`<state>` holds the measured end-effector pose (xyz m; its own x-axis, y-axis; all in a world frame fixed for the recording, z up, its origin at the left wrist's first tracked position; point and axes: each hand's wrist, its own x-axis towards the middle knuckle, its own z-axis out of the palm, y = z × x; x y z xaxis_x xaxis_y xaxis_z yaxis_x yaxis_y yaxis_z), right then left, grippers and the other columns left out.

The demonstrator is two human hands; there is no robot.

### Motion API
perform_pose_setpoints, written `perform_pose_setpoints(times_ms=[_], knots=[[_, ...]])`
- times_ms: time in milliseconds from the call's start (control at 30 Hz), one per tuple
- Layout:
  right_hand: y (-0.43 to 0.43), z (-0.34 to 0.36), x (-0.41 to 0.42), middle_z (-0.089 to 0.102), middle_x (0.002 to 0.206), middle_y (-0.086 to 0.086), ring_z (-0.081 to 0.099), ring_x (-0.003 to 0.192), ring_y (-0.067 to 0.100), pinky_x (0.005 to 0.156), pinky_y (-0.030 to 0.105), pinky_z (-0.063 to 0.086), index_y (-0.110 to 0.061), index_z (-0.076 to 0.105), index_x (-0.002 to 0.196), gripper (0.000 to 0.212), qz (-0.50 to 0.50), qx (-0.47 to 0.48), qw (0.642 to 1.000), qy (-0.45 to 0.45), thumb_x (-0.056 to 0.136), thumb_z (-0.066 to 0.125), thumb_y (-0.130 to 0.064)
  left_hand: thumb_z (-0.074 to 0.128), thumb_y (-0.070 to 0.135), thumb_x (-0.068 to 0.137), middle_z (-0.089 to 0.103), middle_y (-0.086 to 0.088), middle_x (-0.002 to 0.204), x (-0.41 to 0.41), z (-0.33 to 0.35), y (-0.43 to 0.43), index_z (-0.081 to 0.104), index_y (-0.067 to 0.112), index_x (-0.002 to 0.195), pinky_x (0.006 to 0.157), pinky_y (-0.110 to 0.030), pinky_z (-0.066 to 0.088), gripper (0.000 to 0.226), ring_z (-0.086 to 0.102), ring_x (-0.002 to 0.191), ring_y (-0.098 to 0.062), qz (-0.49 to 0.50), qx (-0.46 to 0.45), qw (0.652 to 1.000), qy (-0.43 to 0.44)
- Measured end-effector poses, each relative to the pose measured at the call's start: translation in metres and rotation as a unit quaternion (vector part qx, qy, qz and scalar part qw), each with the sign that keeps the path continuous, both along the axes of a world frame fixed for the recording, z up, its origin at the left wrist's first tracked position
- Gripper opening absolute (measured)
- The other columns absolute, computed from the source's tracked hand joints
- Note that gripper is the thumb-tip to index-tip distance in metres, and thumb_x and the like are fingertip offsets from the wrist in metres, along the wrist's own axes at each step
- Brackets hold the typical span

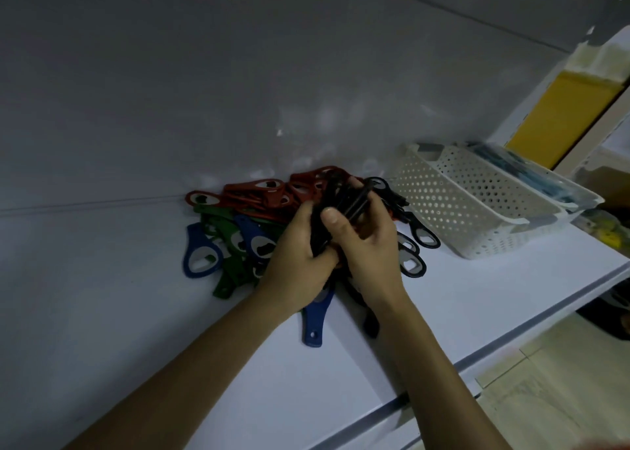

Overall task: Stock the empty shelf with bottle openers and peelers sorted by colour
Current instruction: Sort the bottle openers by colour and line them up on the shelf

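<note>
The left hand (300, 248) and the right hand (370, 245) together grip a bundle of black bottle openers (344, 195) over the pile on the shelf (460, 299). Red openers (259, 190), green openers (223, 280) and blue openers (201, 255) lie overlapped, so I judge the sorting barely begun. Behind the white baskets (443, 207) something bluish (508, 163), perhaps peelers, is too blurred to tell.

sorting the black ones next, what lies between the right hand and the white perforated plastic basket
Head view: loose black bottle openers lie on the white shelf between the right hand and the white perforated plastic basket.
</note>
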<state>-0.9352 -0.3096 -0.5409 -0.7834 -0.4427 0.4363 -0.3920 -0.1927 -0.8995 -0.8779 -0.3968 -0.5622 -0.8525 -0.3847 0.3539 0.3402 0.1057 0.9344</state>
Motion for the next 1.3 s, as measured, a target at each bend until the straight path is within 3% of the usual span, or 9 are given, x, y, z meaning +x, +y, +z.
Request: perform_pose_setpoints(times_ms=[133,367,500,600,700,800,933,1033,1300], knots=[[0.000,0.018,0.002,0.072,0.100,0.001,0.068,0.097,0.014,0.076,0.019,0.053,-0.013,0.063,0.112,0.025,0.044,-0.081,0.993,-0.080,0.087,0.064,-0.015,0.053,-0.004,0.088,0.061,0.004,0.116,0.002,0.016,-0.006,0.043,0.022,0.131,0.089,-0.021,0.050,0.052,0.058,0.107,-0.002,-0.008,-0.105,0.994,0.000],[-0.029,0.028,0.031,0.060,0.120,-0.002,0.061,0.109,0.009,0.091,0.029,0.053,-0.037,0.044,0.132,0.053,-0.014,-0.076,0.997,0.003,0.088,0.065,-0.017,0.059,0.001,0.086,0.065,0.000,0.102,0.037,0.031,-0.027,0.050,0.020,0.116,0.078,-0.030,0.055,0.037,0.065,0.092,-0.010,-0.001,-0.102,0.994,-0.047],[-0.070,0.030,0.069,0.068,0.097,0.001,0.066,0.091,0.010,0.080,0.028,0.056,-0.014,0.066,0.099,0.019,0.028,-0.071,0.997,0.031,0.082,0.073,-0.013,0.075,0.015,0.074,0.069,0.006,0.086,0.088,0.033,-0.063,0.058,0.026,0.095,0.059,-0.023,0.055,0.029,0.068,0.072,-0.008,0.136,-0.109,0.979,-0.105],[-0.111,0.026,0.106,0.065,0.078,0.009,0.069,0.076,0.027,0.070,0.038,0.059,-0.012,0.059,0.078,0.016,0.062,-0.084,0.993,-0.054,0.080,0.073,-0.006,0.078,0.016,0.071,0.067,0.009,0.088,0.134,0.028,-0.082,0.057,0.028,0.093,0.054,-0.022,0.055,0.033,0.067,0.069,-0.006,0.211,-0.087,0.963,-0.143],[-0.148,0.023,0.142,0.059,0.078,0.017,0.065,0.080,0.042,0.072,0.050,0.057,-0.015,0.051,0.076,0.020,0.066,-0.091,0.979,-0.168,0.085,0.064,-0.002,0.074,0.004,0.075,0.064,-0.001,0.108,0.180,0.026,-0.101,0.052,0.020,0.112,0.065,-0.028,0.057,0.045,0.068,0.085,-0.014,0.198,0.015,0.971,-0.132],[-0.172,0.024,0.170,0.056,0.069,0.002,0.065,0.055,0.014,0.058,0.033,0.052,-0.014,0.047,0.081,0.018,0.050,-0.116,0.968,-0.216,0.088,0.055,-0.001,0.064,0.025,0.081,0.063,-0.011,0.120,0.211,0.026,-0.104,0.056,0.012,0.123,0.090,-0.036,0.053,0.045,0.063,0.108,-0.023,0.130,0.202,0.970,-0.037],[-0.183,0.021,0.213,0.062,0.077,0.008,0.064,0.056,0.017,0.061,0.032,0.055,-0.022,0.052,0.093,0.023,0.128,-0.145,0.953,-0.235,0.086,0.060,-0.002,0.047,0.034,0.095,0.069,-0.014,0.104,0.213,0.030,-0.097,0.065,0.005,0.107,0.080,-0.036,0.054,0.036,0.067,0.094,-0.025,0.308,0.415,0.855,0.032],[-0.179,0.021,0.222,0.071,0.078,0.007,0.070,0.069,0.018,0.067,0.027,0.056,-0.019,0.059,0.105,0.027,0.229,-0.157,0.917,-0.287,0.082,0.072,-0.011,0.051,0.024,0.096,0.067,-0.016,0.102,0.215,0.031,-0.099,0.063,0.005,0.101,0.080,-0.035,0.055,0.023,0.067,0.092,-0.025,0.399,0.434,0.806,0.056],[-0.171,0.016,0.219,0.072,0.089,0.003,0.070,0.088,0.024,0.080,0.037,0.057,-0.023,0.065,0.090,0.017,0.218,-0.106,0.958,-0.151,0.078,0.076,-0.020,0.035,0.052,0.096,0.071,-0.013,0.103,0.207,0.039,-0.096,0.065,0.006,0.111,0.085,-0.036,0.053,0.058,0.068,0.096,-0.025,0.318,0.471,0.818,0.089]])
